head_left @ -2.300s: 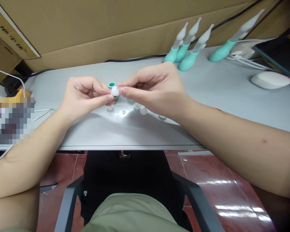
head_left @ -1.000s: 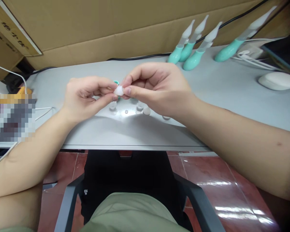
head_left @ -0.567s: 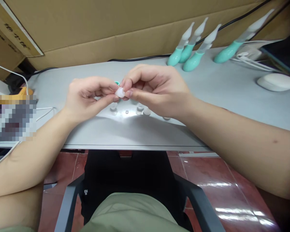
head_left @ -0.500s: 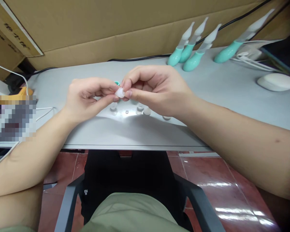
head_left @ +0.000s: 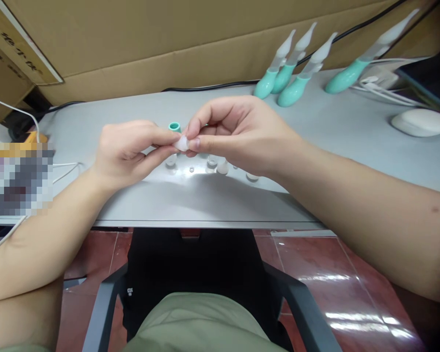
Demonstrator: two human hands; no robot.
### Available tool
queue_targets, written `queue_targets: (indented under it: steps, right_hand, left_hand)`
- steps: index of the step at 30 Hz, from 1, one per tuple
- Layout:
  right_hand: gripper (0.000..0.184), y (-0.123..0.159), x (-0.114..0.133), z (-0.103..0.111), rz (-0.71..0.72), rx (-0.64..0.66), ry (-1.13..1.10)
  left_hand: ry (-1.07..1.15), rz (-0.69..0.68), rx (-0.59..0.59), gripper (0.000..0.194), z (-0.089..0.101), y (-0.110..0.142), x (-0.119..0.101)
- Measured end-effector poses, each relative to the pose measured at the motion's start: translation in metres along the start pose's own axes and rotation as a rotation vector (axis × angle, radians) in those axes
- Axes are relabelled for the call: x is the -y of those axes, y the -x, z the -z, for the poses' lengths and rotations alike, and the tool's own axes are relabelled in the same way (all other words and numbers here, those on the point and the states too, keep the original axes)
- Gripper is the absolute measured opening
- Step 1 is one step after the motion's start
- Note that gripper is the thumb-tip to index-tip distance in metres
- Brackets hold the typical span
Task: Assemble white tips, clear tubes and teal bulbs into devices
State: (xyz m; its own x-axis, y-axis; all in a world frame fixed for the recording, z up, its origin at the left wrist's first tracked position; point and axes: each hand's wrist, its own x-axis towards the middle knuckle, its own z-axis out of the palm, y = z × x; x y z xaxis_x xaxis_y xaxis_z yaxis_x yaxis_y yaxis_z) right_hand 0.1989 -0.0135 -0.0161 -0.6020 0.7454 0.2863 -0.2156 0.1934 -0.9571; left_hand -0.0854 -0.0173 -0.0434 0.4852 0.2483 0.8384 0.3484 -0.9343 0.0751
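My left hand (head_left: 126, 149) and my right hand (head_left: 238, 132) meet above the grey table (head_left: 132, 200). Both pinch one small translucent white cap (head_left: 182, 143) between thumb and fingers. Just behind the fingertips a small teal ring-shaped part (head_left: 174, 127) shows; whether it is held or stands on the table I cannot tell. Under the hands several small clear parts (head_left: 217, 165) lie on the table, partly hidden by my right hand.
Several teal-handled tools with translucent tips (head_left: 291, 73) stand at the back right, one more (head_left: 355, 63) farther right. A white mouse (head_left: 421, 121) and cables lie at the far right. Cardboard (head_left: 168, 44) walls the back. A blurred object (head_left: 18, 181) sits left.
The hands have stayed together on the white cap with only small finger shifts. The teal ring behind the fingertips is more exposed now than half a second ago.
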Motion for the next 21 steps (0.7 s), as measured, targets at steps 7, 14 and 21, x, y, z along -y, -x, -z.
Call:
queue_targets:
  steps: [7,14,21]
  right_hand:
    - [0.049,-0.002,-0.001,0.002,-0.008,0.037,-0.027]
    - [0.05,-0.001,-0.002,0.001,-0.033,0.022,-0.028]
    - [0.043,-0.001,-0.001,0.002,-0.034,0.047,-0.023]
  left_hand:
    - [0.017,0.04,-0.04,0.013,-0.006,0.006,-0.004]
    - [-0.032,0.013,-0.143,0.021,-0.015,0.006,-0.007]
    - [0.068,-0.124,-0.221,0.024,-0.027,0.001,-0.002]
